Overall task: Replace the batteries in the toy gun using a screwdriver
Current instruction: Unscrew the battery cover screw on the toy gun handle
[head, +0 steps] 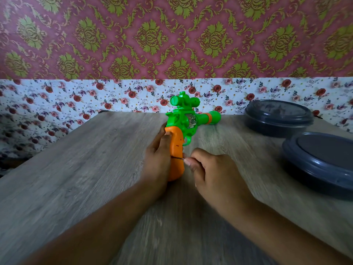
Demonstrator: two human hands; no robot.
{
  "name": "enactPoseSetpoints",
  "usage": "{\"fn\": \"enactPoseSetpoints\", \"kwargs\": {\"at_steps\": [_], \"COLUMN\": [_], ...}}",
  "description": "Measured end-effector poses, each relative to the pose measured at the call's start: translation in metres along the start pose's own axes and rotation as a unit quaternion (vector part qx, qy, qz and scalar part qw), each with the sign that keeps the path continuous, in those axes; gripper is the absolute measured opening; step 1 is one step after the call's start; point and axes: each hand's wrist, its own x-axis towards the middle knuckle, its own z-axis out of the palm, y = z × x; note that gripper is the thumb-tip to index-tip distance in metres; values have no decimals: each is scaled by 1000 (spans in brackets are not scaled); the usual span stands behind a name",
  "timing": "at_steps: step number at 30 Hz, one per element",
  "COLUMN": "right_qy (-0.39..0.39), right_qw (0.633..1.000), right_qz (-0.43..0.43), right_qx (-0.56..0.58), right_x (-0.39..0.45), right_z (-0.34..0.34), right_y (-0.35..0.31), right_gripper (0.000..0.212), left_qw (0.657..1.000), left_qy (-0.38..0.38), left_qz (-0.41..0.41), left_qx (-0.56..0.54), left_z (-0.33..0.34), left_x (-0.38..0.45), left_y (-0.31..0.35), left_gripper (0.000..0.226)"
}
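Note:
A toy gun (183, 121) with a green body, a green scope on top and an orange grip lies on the wooden table (86, 169), barrel pointing right. My left hand (158, 159) grips the orange handle from the left. My right hand (212, 171) is closed around a small screwdriver (178, 158). Only its thin metal shaft shows, and its tip touches the side of the orange grip. The screwdriver's handle is hidden inside my fist.
Two dark grey round lidded containers stand at the right, one farther back (278, 117) and one nearer the right edge (321, 161). A floral-papered wall (76, 96) rises behind the table's far edge.

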Motion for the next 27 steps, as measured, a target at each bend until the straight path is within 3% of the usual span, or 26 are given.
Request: {"fn": "enactPoseSetpoints", "kwargs": {"at_steps": [7,11,18,22,27], "right_qy": [43,29,-18,-17,-19], "right_qw": [992,987,996,999,1000], "right_qz": [-97,-119,-86,-37,-15], "right_qx": [-71,-102,32,-28,4], "right_x": [-2,-2,-1,-1,-1], "right_z": [-1,-6,-7,-4,-2], "right_y": [0,2,-4,1,-2], "right_gripper": [17,4,18,44,29], "left_qw": [1000,999,1000,1000,1000], "left_qy": [-19,-21,-16,2,0], "left_qz": [13,15,12,12,8], "left_qx": [-21,-23,1,14,28], "left_z": [1,1,-1,-2,-3], "left_x": [-1,-1,2,3,3], "left_y": [0,-2,-5,-5,-6], "left_gripper": [38,35,37,37,36]}}
